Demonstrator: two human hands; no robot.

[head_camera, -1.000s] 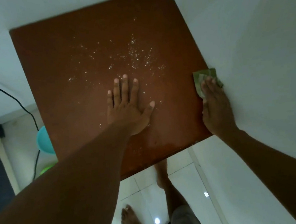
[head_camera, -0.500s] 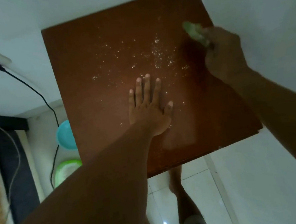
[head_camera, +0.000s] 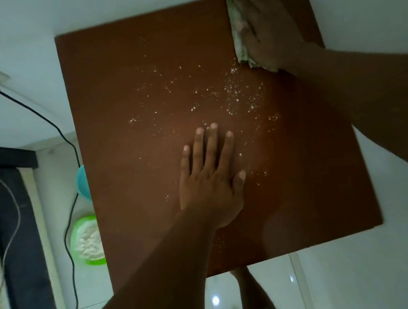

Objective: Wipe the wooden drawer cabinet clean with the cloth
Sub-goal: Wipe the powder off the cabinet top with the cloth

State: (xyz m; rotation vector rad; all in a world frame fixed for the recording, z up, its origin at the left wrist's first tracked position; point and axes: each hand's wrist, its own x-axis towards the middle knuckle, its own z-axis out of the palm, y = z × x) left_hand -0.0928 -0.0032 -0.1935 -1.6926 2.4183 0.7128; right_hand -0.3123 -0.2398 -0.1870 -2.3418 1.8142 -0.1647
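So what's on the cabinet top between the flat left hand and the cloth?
Head view: scattered white crumbs on bare wood of the cabinet top, between the left hand and the cloth under the right hand.

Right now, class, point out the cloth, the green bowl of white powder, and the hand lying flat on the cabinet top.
cloth point(head_camera: 238, 38), head view, left edge
green bowl point(head_camera: 93, 261), head view, near rim
left hand point(head_camera: 210, 191), head view, back

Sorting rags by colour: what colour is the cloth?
Pale green cloth, under the right hand, head view.
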